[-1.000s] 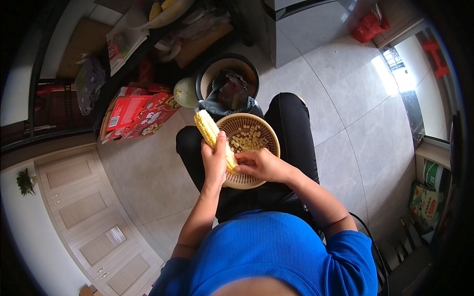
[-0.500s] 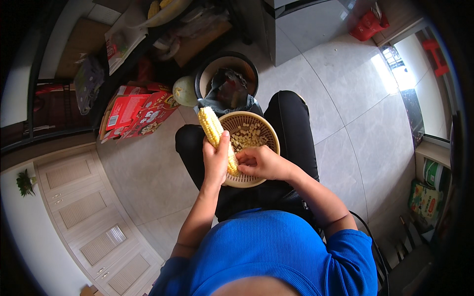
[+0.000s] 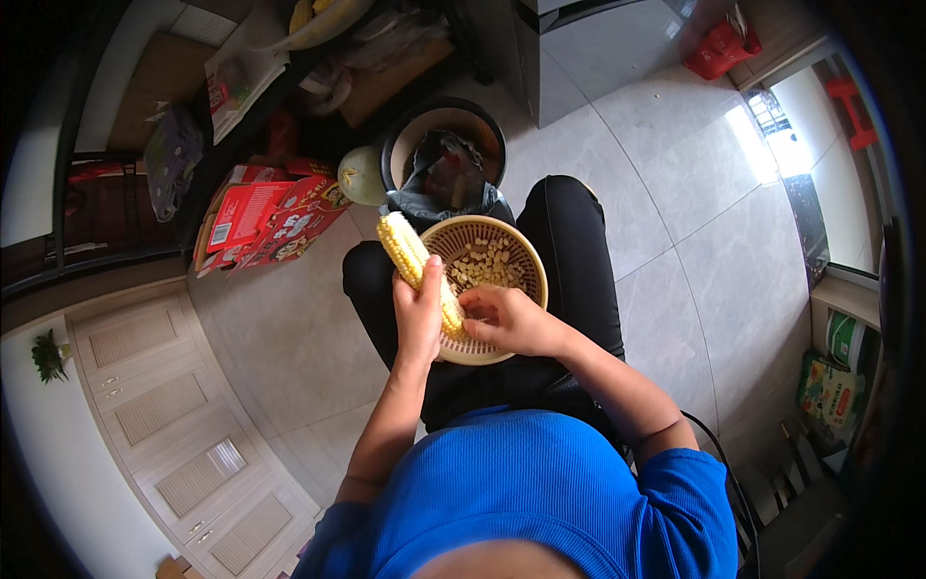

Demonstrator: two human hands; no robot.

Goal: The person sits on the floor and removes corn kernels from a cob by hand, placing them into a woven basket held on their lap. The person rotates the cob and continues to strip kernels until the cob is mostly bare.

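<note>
Your right hand (image 3: 509,320), half-curled, touches the near end of the corn (image 3: 405,249); whether it pinches anything, I cannot tell. Your left hand (image 3: 418,314) wraps the corn, which looks mostly unstripped beyond it. Loose kernels (image 3: 485,262) already lie in the basket (image 3: 543,280) below both hands.

The corn (image 3: 403,248) is yellow, the basket (image 3: 473,353) tan, the shirt (image 3: 521,473) ribbed blue.

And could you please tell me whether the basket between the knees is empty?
No, loose kernels lie scattered inside the basket.
</note>
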